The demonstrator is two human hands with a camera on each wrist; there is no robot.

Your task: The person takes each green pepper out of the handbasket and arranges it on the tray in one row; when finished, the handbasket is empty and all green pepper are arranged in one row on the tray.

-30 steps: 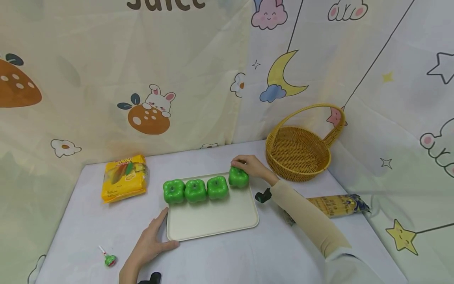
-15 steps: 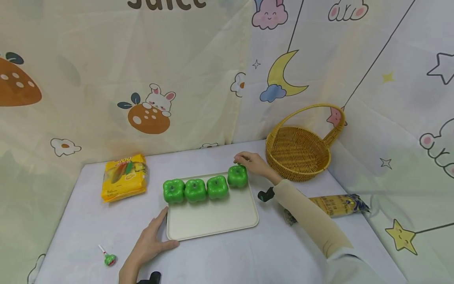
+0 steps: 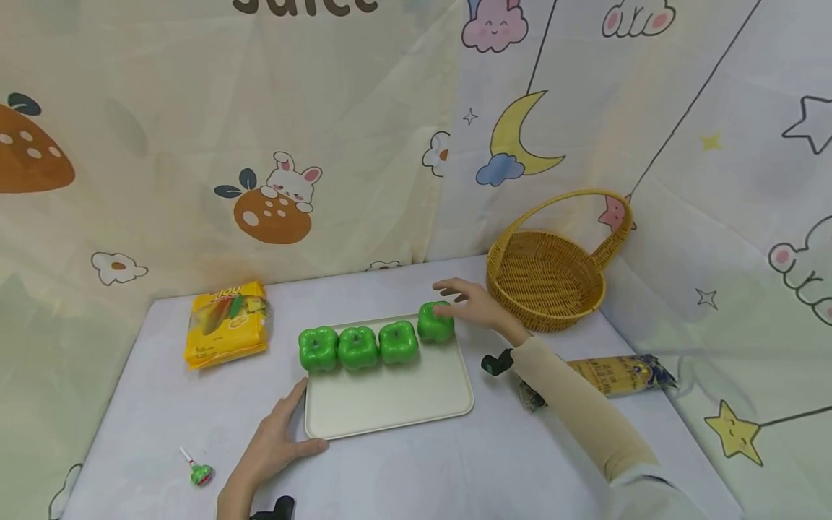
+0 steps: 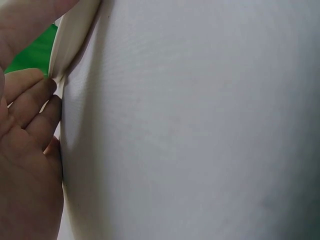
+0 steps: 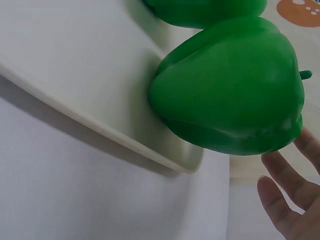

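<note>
Several green bell peppers (image 3: 358,348) stand in a row along the far side of a cream rectangular tray (image 3: 390,397). The rightmost bell pepper (image 3: 432,326) sits slightly apart from the others, in the tray's far right corner. My right hand (image 3: 479,308) is beside and partly over it, fingers loosely extended; in the right wrist view, fingertips (image 5: 272,197) lie close to that pepper's stem end (image 5: 235,90), and whether they touch is unclear. At the tray's left edge is my left hand (image 3: 269,442), fingers straight along the rim and thumb at the near left corner.
A yellow wicker basket (image 3: 546,285) stands at the back right. A yellow snack bag (image 3: 227,325) lies at the back left, a lollipop (image 3: 200,474) at the front left. Partly behind my right forearm lies a long gold packet (image 3: 617,375). Printed curtains (image 3: 364,130) hang behind the table.
My right hand has let go of the rightmost bell pepper, its fingers spreading and the hand shifting slightly right. The left hand and the tray stay put.
</note>
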